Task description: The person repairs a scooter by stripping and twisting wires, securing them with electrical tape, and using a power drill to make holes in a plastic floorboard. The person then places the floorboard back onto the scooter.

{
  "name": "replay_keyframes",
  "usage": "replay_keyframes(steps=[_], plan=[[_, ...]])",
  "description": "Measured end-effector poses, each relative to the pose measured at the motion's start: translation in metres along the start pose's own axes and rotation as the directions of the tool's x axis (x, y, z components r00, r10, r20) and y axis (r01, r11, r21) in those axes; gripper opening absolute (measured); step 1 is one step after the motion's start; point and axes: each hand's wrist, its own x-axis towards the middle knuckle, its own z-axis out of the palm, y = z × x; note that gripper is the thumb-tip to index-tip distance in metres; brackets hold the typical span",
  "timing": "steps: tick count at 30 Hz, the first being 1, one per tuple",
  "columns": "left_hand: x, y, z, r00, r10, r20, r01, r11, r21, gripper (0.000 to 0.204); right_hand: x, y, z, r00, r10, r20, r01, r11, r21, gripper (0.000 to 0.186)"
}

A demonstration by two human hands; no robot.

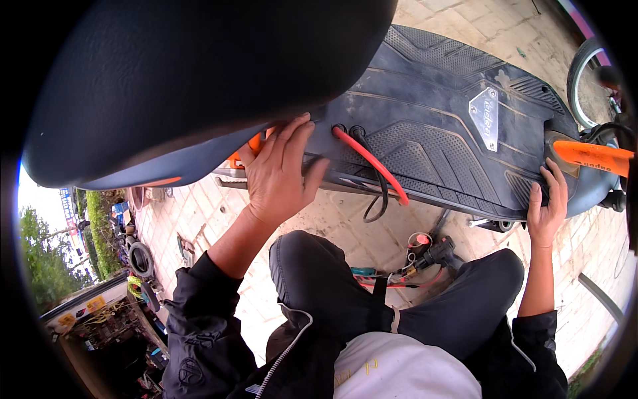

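An electric scooter stands across in front of me, its dark ribbed footboard stretching to the right. My left hand lies against the scooter's side just under the black seat, fingers extended and thumb apart. An orange part shows partly behind that hand. On the right, my right hand rests with spread fingers on the near edge of the footboard, close to the orange front panel. A red cable and a thin black cable come out of the footboard near the seat and hang over its edge.
A power drill and other tools lie on the paved ground between my knees and the scooter. Pliers lie further left. Several tyres and an open box of parts stand at the left. A wheel is at the far right.
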Motion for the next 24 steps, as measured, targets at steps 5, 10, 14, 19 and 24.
replay_keyframes(steps=[5,10,14,19,24], plan=[[0.006,0.000,0.001,0.999,-0.012,-0.045,0.010,0.999,-0.034,0.072,0.009,-0.027,-0.003,0.997,-0.072,0.016,0.074,0.962,-0.262,0.051],[-0.002,-0.005,-0.001,0.994,-0.034,-0.104,0.019,0.990,-0.143,0.086,0.035,-0.177,0.038,0.865,-0.391,0.316,0.386,0.919,0.081,0.069],[-0.005,-0.016,0.001,0.995,0.053,-0.081,-0.066,0.985,-0.161,0.072,0.035,-0.201,0.068,0.843,-0.362,0.398,0.415,0.908,-0.053,0.080],[-0.033,-0.017,-0.001,0.953,0.254,-0.163,-0.265,0.963,-0.054,0.038,0.043,-0.203,0.074,0.858,-0.350,0.376,0.374,0.927,0.012,0.073],[-0.035,-0.020,0.014,0.862,0.296,-0.412,-0.347,0.936,-0.054,0.033,0.050,-0.205,0.068,0.806,-0.406,0.430,0.492,0.864,-0.107,0.059]])
